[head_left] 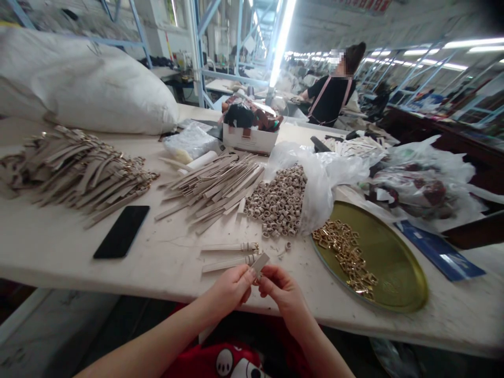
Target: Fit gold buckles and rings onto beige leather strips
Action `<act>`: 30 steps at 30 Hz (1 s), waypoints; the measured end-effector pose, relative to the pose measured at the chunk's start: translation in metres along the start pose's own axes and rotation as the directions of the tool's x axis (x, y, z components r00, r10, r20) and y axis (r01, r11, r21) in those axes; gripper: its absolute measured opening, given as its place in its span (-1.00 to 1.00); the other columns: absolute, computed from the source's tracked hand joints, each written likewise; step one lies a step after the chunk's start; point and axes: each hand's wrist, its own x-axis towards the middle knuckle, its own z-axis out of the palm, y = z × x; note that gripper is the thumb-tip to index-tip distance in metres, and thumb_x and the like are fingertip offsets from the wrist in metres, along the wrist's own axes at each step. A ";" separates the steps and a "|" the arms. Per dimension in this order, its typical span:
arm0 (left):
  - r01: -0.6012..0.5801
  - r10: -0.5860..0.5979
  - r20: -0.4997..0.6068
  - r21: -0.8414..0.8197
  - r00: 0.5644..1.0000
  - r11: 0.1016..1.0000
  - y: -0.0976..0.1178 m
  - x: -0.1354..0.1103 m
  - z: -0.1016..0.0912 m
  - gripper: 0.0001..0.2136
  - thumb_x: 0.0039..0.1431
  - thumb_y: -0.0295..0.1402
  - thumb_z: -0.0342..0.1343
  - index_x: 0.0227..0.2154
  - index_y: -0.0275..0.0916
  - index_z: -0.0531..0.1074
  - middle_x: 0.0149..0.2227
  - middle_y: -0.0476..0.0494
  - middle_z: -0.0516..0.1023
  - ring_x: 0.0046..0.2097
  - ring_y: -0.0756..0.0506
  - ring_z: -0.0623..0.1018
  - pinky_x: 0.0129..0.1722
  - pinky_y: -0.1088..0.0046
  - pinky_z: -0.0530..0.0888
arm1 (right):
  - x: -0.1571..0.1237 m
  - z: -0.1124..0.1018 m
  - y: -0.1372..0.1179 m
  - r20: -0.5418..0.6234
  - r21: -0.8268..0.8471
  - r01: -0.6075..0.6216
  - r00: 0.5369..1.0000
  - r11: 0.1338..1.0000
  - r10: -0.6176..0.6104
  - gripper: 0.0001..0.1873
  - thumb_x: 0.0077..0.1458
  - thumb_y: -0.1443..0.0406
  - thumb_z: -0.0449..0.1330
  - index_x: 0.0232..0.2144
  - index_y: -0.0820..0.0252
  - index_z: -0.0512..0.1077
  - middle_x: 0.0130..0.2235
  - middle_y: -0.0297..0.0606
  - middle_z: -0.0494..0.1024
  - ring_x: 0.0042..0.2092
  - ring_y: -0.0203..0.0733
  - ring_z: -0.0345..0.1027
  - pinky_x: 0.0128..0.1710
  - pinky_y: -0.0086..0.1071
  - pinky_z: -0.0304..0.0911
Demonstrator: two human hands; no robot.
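Observation:
A short grey-beige strap [260, 262] is pinched between the thumb and fingers of my left hand [235, 287], its flat end pointing up and to the right. My right hand [282, 286] closes its fingertips on the same strap, where a small part, maybe a buckle, is mostly hidden. Just beyond my hands lie two straps, an upper one [226, 247] and a lower one [224, 264], each with loops and gold metal at the right end. A single loose loop [288, 245] sits near them.
Strap loops [281, 199] spill from a clear plastic bag [318, 194]. Plain strips [220, 184] and buckled straps [86, 170] lie in piles to the left. Gold buckles [348, 252] rest on a round tray [401, 262]. A phone [122, 231] lies left; a co-worker [333, 94] stands beyond.

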 end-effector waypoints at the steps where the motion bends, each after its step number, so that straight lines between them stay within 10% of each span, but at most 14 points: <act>1: 0.001 -0.001 -0.010 0.021 1.000 1.000 -0.001 -0.003 -0.001 -0.64 0.16 -0.09 -0.25 -0.45 -0.28 0.25 -0.68 0.12 0.14 -0.64 0.08 0.12 -0.64 0.59 0.08 | -0.001 0.000 -0.002 -0.051 0.056 -0.014 0.999 0.998 0.017 -0.74 -0.19 0.21 0.31 -0.38 0.18 0.46 -0.52 -0.39 0.45 -0.52 -0.39 0.22 -0.49 -0.48 0.17; 9: -0.042 0.020 0.066 0.365 0.998 0.930 0.009 -0.027 -0.008 -0.67 0.18 -0.16 -0.22 -0.38 -0.27 0.35 -0.60 0.06 0.26 -0.52 0.02 0.29 -0.51 0.57 0.19 | -0.014 0.012 -0.004 -0.117 0.518 -0.181 0.953 0.836 0.279 -0.62 -0.37 0.29 0.41 -0.37 0.16 0.48 -0.53 -0.44 0.43 -0.54 -0.48 0.26 -0.49 -0.58 0.26; 18: -0.163 0.109 0.154 0.397 0.982 0.903 0.016 -0.038 -0.003 -0.72 0.19 -0.28 -0.23 -0.35 -0.24 0.38 -0.35 -0.05 0.46 -0.32 -0.05 0.41 -0.31 0.52 0.28 | -0.035 0.020 0.008 0.009 0.285 -0.165 0.985 0.944 0.170 -0.67 -0.11 0.14 0.26 -0.28 0.20 0.47 -0.54 -0.42 0.36 -0.50 -0.41 0.17 -0.48 -0.52 0.15; 30: 0.085 -0.096 0.101 0.108 0.990 0.990 -0.001 -0.029 0.000 -0.81 0.12 -0.22 -0.18 -0.45 -0.23 0.16 -0.60 0.11 0.20 -0.59 0.07 0.17 -0.61 0.58 0.13 | -0.033 0.028 0.021 -0.033 0.049 0.005 0.999 0.999 -0.003 -0.77 -0.04 0.16 0.20 -0.38 0.18 0.36 -0.48 -0.41 0.34 -0.50 -0.38 0.10 -0.49 -0.49 0.08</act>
